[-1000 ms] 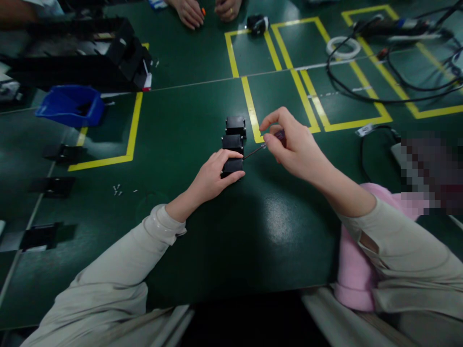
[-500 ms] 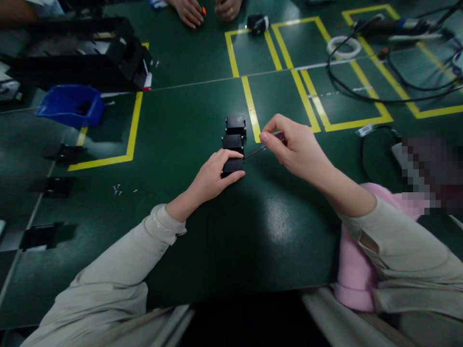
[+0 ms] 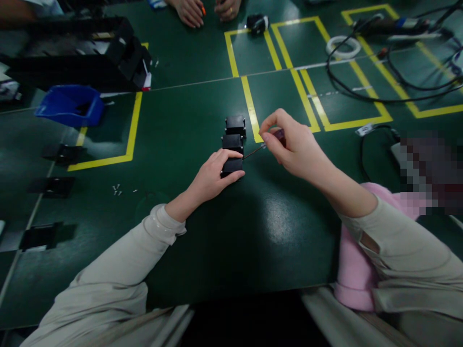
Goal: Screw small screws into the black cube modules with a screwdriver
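Three small black boxes lie in a row on the dark green table (image 3: 202, 250). My left hand (image 3: 211, 178) is closed around the nearest black box (image 3: 232, 166), thumb on one side and fingers over the top. My right hand (image 3: 294, 147) pinches a thin screwdriver (image 3: 258, 148) whose purple handle shows between the fingers. Its metal tip touches the right edge of the held box. The middle box (image 3: 232, 142) and the far box (image 3: 236, 125) stand just beyond, untouched.
A blue bin (image 3: 70, 105) and a black rack (image 3: 79, 53) sit at the far left. Tiny screws (image 3: 116, 189) lie left of my hand. Yellow tape lines (image 3: 253, 111), black cables (image 3: 379, 82) and a white tape roll (image 3: 343, 46) lie far right. Another person's hands (image 3: 204, 10) rest at the top edge.
My right hand's fingers shifted slightly around the screwdriver handle, dipping and rising again. The left hand and the boxes have stayed put.
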Available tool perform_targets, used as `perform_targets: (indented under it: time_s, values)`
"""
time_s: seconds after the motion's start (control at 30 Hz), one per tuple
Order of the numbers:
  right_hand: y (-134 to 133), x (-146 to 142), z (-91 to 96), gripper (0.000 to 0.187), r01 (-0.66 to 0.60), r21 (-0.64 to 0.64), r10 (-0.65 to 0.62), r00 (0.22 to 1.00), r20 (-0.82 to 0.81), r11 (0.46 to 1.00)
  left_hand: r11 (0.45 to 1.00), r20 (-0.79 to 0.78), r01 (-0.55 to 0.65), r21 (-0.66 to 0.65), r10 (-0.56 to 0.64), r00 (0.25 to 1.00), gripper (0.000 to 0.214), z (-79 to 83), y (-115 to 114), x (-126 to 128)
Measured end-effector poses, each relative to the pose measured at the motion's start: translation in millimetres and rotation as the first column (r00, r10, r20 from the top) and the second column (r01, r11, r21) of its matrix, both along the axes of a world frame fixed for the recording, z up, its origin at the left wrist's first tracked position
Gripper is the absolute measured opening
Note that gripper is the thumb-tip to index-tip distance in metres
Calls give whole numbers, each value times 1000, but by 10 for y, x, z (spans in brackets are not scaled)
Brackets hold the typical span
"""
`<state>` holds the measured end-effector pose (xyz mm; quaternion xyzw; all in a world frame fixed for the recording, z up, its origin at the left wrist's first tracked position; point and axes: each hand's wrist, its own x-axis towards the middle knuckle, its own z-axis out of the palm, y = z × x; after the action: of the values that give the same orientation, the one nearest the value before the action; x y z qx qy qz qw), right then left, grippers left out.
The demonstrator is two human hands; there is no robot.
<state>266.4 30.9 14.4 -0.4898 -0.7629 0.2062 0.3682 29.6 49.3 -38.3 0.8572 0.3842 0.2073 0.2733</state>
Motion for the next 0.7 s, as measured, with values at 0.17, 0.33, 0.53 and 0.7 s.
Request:
perform_targets:
  time_s: [0.17, 0.33, 0.53, 0.7]
  values:
    - [-4, -5, 0, 7, 13, -13, -13, 1000, -9, 1000, 1000, 5, 2, 1, -2, 1000, 40, -6, 1, 0]
    - [-1, -2, -7, 8, 5, -5, -5, 1000, -4, 1000, 1000, 2, 5, 0, -5, 1000, 42, -13, -1, 11]
    - [-2, -2, 1, 6, 3, -12, -3, 1000, -9, 1000, 1000, -11, 0, -5, 0, 1000, 42, -6, -9, 5]
    - [-1, 3, -5, 8, 1, -19, -1, 1000, -8, 1000, 1000, -1, 2, -5, -2, 1000, 41, -6, -10, 3]
